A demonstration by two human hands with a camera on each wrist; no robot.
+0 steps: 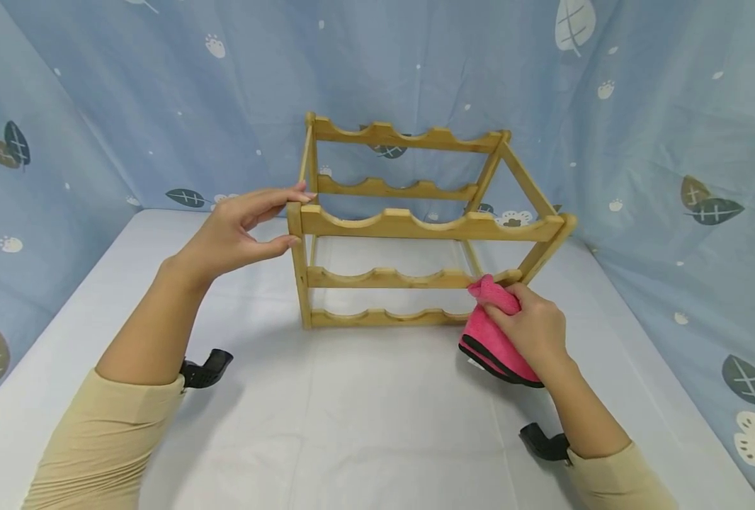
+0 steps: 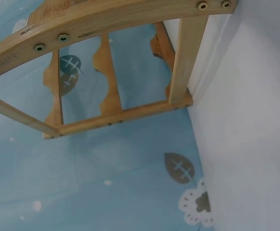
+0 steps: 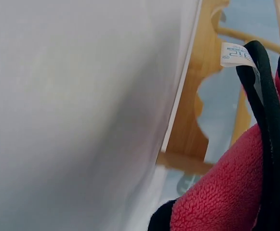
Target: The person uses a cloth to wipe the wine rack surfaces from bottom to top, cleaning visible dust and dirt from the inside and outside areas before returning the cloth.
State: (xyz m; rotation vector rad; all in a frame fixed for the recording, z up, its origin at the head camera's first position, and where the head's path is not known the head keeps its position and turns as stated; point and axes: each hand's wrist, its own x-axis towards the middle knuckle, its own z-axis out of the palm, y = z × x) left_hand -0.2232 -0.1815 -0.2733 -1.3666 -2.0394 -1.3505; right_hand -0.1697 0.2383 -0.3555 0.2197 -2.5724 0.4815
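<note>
A wooden wine rack (image 1: 387, 278) with scalloped rails stands upright on the white surface. At its front left top corner, my left hand (image 1: 237, 223) holds the post, fingers over the top and thumb against the side. My right hand (image 1: 533, 326) grips a folded pink cloth (image 1: 494, 338) with black edging, pressed against the right end of the middle front rail. The right wrist view shows the cloth (image 3: 221, 187) close up, with a white label on its edge. In the left wrist view, the rack's side frame (image 2: 125, 24) fills the top, and the left fingers are mostly hidden.
A white sheet (image 1: 377, 418) covers the work surface. Blue curtains (image 1: 237, 92) with leaf and paw prints hang behind and at both sides. A black camera mount sits at each wrist, the left one (image 1: 207, 368) and the right one (image 1: 543, 443).
</note>
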